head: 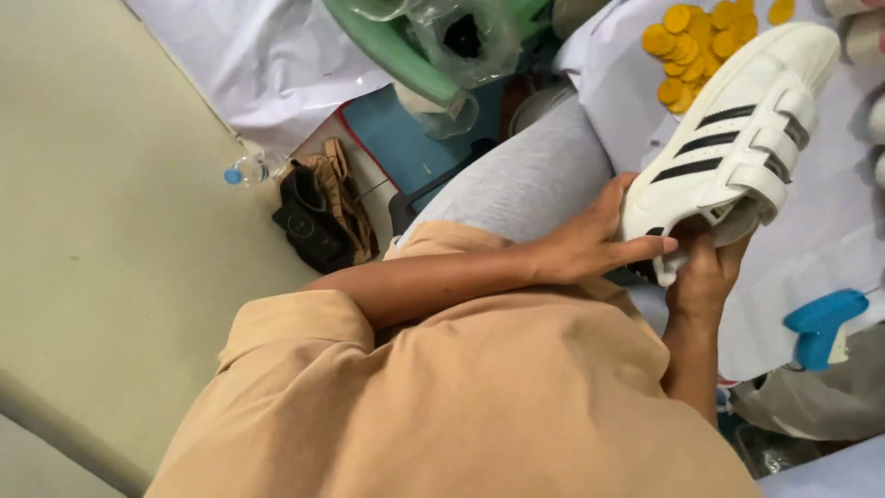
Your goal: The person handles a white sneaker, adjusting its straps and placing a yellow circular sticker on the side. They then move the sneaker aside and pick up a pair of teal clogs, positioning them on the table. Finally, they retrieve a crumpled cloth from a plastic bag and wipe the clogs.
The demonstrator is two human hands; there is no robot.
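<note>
Shoe (728, 138) heel behind left hand (590, 242)

Seated, the person bends both bare forearms inward across the body. One hand (590, 244) lies flat with its fingers stretched out together and the thumb pointing sideways. The other hand (705, 272) rises from below on an upright forearm, its fingers curled closed in a grip, wrist straight, close beside the first.

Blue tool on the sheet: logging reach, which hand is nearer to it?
Right. The right hand grips under the white shoe, next to the blue tool; the left hand holds the shoe's side, farther off.
</note>
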